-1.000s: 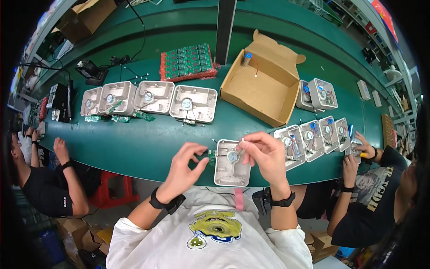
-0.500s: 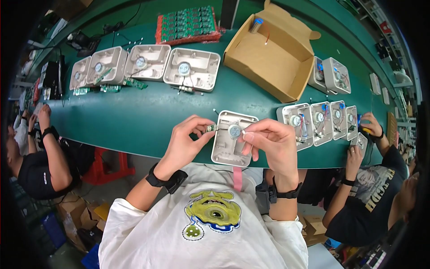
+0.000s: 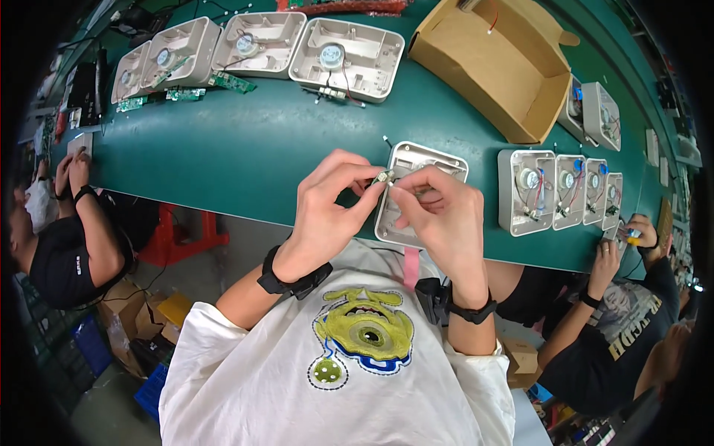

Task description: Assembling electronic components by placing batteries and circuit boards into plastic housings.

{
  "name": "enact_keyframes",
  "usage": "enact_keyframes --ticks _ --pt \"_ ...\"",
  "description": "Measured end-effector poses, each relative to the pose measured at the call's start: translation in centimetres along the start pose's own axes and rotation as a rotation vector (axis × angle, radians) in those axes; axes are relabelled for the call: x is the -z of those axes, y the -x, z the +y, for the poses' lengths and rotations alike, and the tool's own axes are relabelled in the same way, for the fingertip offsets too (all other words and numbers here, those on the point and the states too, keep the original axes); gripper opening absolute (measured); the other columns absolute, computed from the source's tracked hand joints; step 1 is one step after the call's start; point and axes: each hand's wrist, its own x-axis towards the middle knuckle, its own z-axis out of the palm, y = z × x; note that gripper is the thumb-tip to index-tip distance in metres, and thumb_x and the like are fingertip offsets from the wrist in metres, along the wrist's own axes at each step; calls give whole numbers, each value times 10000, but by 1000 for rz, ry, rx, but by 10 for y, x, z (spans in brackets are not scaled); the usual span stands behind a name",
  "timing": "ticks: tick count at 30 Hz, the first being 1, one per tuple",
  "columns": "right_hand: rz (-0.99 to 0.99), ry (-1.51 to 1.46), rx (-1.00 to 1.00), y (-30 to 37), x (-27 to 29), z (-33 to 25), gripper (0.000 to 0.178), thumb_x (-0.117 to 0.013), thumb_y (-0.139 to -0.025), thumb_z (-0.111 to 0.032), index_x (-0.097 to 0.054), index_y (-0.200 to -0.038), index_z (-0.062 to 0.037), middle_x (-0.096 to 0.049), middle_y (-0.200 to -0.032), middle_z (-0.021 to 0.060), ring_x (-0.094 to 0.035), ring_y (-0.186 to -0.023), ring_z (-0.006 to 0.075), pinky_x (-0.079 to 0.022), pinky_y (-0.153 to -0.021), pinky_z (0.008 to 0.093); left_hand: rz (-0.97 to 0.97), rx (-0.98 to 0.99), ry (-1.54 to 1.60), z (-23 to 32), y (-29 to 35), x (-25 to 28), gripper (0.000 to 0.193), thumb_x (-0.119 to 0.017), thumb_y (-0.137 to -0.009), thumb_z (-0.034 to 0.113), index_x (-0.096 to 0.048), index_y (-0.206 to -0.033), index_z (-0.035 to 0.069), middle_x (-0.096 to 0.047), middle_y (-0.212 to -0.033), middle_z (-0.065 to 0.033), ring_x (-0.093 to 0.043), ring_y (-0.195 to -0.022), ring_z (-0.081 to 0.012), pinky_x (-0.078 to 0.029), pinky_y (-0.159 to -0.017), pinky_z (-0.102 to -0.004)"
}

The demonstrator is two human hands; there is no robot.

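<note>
Showing both hands drawn nearer the body than half a second ago, with the grey plastic housing (image 3: 416,195) now lying at the near edge of the green worktop (image 3: 245,141) instead of farther in; the row of open housings (image 3: 260,48) and the cardboard box (image 3: 494,70) sit higher in the view than before. The left hand (image 3: 331,204) pinches a small metallic part (image 3: 383,177) between thumb and forefinger; its fingers are narrow and closed on that part. The right hand (image 3: 439,212) meets it from the other side, its fingers (image 3: 405,197) curled close together at the same part, though what they grip cannot be told. The housing lies directly under and just beyond the fingertips, partly covered by the right hand. It is a shallow, rounded-corner tray of smooth matt plastic. To the right of the fingers stand finished housings (image 3: 561,189) with round inserts and thin coloured wires.
</note>
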Motion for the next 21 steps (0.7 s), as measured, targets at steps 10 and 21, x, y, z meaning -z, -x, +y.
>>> enact_keyframes --ticks 10,21 --pt "158 214 127 -4 2 12 85 -748 -941 -10 -728 -965 70 -731 -758 76 -714 -638 111 -525 -559 238 40 59 116 -5 1 -5 232 -782 -891 -83 -774 -1114 -18 -682 -1090 -91 -692 -894 -131 -578 -795 -272" --pt "114 262 92 -8 -2 8 83 -748 -916 -20 -720 -906 57 -722 -739 83 -675 -590 100 -517 -557 252 1 -19 -11 3 2 -5 311 -772 -891 -92 -788 -1184 12 -697 -1124 -95 -676 -871 -135 -577 -795 -271"
